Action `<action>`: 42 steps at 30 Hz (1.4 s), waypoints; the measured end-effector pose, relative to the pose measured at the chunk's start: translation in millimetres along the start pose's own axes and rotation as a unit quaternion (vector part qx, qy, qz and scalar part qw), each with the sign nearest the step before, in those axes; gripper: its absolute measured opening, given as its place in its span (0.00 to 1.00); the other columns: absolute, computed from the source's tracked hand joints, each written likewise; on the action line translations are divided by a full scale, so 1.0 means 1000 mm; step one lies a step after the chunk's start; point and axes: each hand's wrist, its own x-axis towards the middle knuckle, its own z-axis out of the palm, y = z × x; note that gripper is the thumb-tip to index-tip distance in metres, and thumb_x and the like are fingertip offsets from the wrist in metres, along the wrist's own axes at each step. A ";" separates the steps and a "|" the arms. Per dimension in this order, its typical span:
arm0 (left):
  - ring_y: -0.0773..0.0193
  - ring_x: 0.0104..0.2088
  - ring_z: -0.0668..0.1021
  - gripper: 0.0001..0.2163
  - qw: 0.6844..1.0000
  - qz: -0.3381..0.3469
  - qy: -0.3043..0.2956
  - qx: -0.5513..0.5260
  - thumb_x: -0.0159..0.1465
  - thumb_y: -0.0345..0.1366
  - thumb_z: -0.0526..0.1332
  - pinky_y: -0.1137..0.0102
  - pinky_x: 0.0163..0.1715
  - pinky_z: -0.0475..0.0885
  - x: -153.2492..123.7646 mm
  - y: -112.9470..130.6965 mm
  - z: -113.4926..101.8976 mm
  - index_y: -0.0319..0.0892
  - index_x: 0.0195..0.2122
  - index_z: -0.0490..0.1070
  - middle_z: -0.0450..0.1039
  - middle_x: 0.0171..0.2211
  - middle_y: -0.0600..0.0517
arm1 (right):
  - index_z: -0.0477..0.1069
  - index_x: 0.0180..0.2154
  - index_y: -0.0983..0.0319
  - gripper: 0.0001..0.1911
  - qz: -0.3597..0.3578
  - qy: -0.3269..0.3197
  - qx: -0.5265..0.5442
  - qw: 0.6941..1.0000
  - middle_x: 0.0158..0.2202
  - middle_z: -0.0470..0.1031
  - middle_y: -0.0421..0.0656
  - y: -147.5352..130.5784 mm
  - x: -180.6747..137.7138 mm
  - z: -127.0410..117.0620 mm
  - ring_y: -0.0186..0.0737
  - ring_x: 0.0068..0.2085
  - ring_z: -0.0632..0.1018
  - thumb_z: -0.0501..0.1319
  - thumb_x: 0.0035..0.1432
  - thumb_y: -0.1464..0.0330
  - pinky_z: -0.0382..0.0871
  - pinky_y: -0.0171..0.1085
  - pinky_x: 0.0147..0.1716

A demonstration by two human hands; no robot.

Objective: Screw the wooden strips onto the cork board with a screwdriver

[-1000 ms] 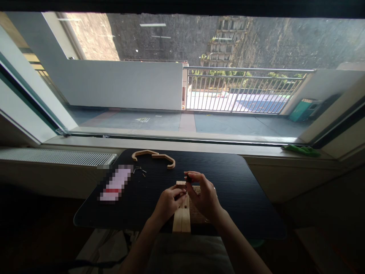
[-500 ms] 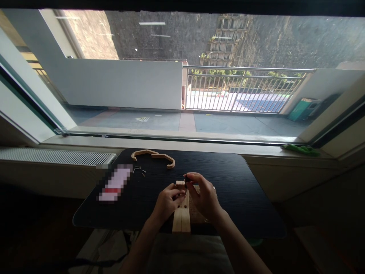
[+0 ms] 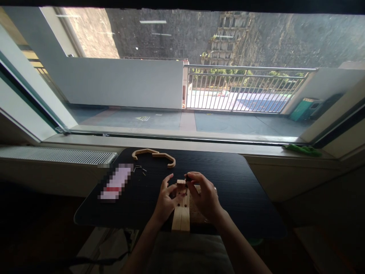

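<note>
The left hand [image 3: 164, 201] is half-open at two wooden strips [image 3: 180, 221] on the tabletop [image 3: 242, 190], lower centre of the frame — its grip unclear — while the right hand [image 3: 207, 195] pinches a dark-handled tool [image 3: 188, 178] over them, apparently mid-fastening, which calls for steady, upright turning.

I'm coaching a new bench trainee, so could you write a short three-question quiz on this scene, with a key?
1. Which hand holds the small dark item over the wooden strips?

2. True or false: a green item lies on the windowsill.

3. How many curved wooden pieces lie on the window side of the black table?
A one
B two
C five

Key:
1. The right hand.
2. True.
3. B.
</note>
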 end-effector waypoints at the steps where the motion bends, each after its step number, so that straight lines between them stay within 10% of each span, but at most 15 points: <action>1: 0.47 0.62 0.67 0.08 1.000 -0.008 -0.015 -0.011 0.56 0.37 0.70 0.54 0.62 0.64 0.001 0.000 -0.001 0.46 0.37 0.81 0.63 0.62 0.46 | 0.68 0.48 0.57 0.12 -0.001 0.001 0.003 1.000 0.44 0.79 0.46 0.000 0.000 0.000 0.38 0.36 0.82 0.57 0.64 0.74 0.79 0.37 0.32; 42: 0.52 0.49 0.74 0.10 0.973 -0.056 -0.128 -0.184 0.54 0.44 0.72 0.62 0.53 0.68 0.010 0.001 0.003 0.43 0.32 0.82 0.73 0.45 0.46 | 0.67 0.46 0.58 0.11 -0.018 0.017 0.000 1.000 0.44 0.77 0.47 0.000 0.003 0.003 0.40 0.41 0.81 0.59 0.63 0.75 0.78 0.37 0.36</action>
